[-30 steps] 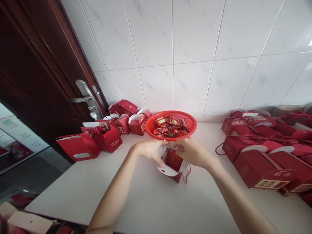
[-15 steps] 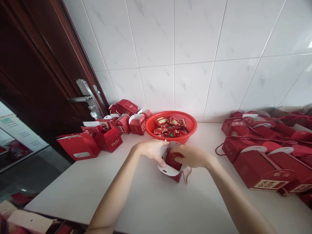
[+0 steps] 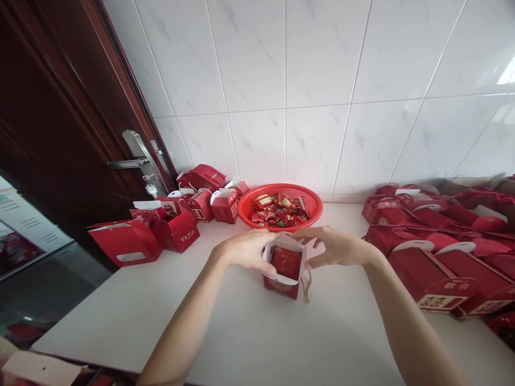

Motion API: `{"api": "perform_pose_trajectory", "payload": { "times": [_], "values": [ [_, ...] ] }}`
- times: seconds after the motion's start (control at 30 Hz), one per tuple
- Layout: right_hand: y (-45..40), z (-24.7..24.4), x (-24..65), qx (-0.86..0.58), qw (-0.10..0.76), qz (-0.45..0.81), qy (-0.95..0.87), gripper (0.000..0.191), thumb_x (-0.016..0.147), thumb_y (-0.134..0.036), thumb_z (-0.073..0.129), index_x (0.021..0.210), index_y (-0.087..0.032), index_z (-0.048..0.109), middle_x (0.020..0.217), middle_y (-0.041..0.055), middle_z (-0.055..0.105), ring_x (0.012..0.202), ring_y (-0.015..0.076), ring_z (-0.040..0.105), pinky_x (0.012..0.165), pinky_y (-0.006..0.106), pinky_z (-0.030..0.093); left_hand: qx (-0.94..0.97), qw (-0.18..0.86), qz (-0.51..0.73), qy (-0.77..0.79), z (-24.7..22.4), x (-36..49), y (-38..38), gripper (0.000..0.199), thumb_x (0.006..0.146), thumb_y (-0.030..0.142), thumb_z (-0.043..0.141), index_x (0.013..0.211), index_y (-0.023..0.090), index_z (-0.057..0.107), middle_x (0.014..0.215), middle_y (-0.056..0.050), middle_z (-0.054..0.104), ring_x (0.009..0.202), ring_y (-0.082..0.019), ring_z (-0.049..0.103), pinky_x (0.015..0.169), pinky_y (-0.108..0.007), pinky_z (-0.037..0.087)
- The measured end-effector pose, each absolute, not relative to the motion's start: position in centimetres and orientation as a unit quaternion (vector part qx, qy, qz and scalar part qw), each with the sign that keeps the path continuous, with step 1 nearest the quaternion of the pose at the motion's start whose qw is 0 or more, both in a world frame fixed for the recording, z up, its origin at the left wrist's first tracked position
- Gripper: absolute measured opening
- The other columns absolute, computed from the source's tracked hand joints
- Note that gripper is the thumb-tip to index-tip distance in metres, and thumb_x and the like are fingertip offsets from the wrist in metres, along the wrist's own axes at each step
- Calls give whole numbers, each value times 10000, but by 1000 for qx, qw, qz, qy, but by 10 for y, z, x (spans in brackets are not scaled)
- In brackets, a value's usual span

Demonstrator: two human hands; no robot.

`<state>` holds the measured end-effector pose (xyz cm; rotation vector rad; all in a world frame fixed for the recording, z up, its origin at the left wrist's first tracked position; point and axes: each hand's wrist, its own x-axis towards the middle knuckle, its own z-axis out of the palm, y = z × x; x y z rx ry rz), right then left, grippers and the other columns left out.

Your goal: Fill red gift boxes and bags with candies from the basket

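Note:
A small red gift box (image 3: 281,288) stands upright on the white table with its white-lined flaps raised. Inside it lies a red packet (image 3: 286,261) with gold print. My left hand (image 3: 247,250) curves around the box's left side, thumb on the near flap and fingers by the far one. At the right side, my right hand (image 3: 336,246) has its thumb and fingers spread, holding nothing; its tips are close to the box's edge, and whether they touch it I cannot tell. A twisted cord (image 3: 306,289) hangs from the box's right side.
Behind the box is a red plastic basket (image 3: 320,212) of wrapped sweets (image 3: 277,210). Several red boxes (image 3: 177,230) stand at the left, and many more (image 3: 426,279) fill the right. A tiled wall (image 3: 317,145) closes the back; a dark door (image 3: 60,96) is at the left.
My right hand has come out of the box and opened to its right. The red packet now shows lying inside, and the box's near flap stands more upright.

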<state>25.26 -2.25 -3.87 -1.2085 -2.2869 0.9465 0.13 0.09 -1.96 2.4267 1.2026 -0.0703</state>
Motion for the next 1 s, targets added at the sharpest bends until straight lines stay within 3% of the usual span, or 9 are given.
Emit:
{"api": "perform_pose_trajectory", "payload": {
  "times": [0.17, 0.27, 0.4, 0.6, 0.77, 1.0],
  "values": [
    [-21, -47, 247, -444, 243, 314, -803, 547, 760, -350, 784, 1287, -265, 666, 1221, 74, 697, 1025, 251, 636, 871, 382, 518, 866, 191, 10, 461, -17, 4, -3, 824, 706, 431, 784, 1457, 266, 488, 1349, -105, 598, 1238, -324, 556, 934, -359, 479],
    [-20, -58, 239, -472, 276, 279, -790, 598, 736, -394, 810, 1288, -237, 642, 1168, 84, 687, 995, 256, 627, 839, 396, 520, 871, 232, 31, 432, -19, 7, -3, 786, 744, 403, 754, 1471, 311, 469, 1353, -74, 605, 1143, -282, 610, 869, -320, 497],
    [-17, -77, 229, -499, 298, 271, -767, 727, 730, -347, 806, 1390, -210, 532, 1268, 111, 609, 935, 225, 621, 802, 390, 534, 868, 284, 30, 406, -24, 8, 2, 663, 843, 445, 653, 1464, 293, 481, 1394, -76, 606, 1013, -229, 673, 810, -291, 510],
    [-16, -95, 226, -519, 335, 252, -745, 776, 734, -270, 781, 1439, -235, 459, 1328, 117, 549, 785, 161, 606, 765, 387, 548, 867, 330, 5, 374, -24, 6, 8, 495, 897, 511, 581, 1336, 283, 606, 1229, -49, 709, 1060, -225, 675, 843, -284, 510],
    [-19, -103, 228, -506, 364, 275, -733, 624, 741, -321, 780, 1318, -234, 560, 1165, 83, 631, 722, 152, 594, 703, 357, 535, 854, 310, -8, 417, -20, 5, 8, 574, 691, 558, 783, 1150, 228, 685, 1141, -63, 723, 1005, -248, 688, 793, -288, 524],
    [-19, -117, 225, -454, 400, 321, -729, 446, 798, -290, 677, 1238, -236, 633, 1079, 59, 683, 662, 132, 558, 647, 312, 491, 863, 229, 61, 446, -25, 9, 12, 330, 779, 363, 703, 1074, 223, 661, 1107, -49, 696, 973, -237, 672, 803, -314, 508]
  ]
}}
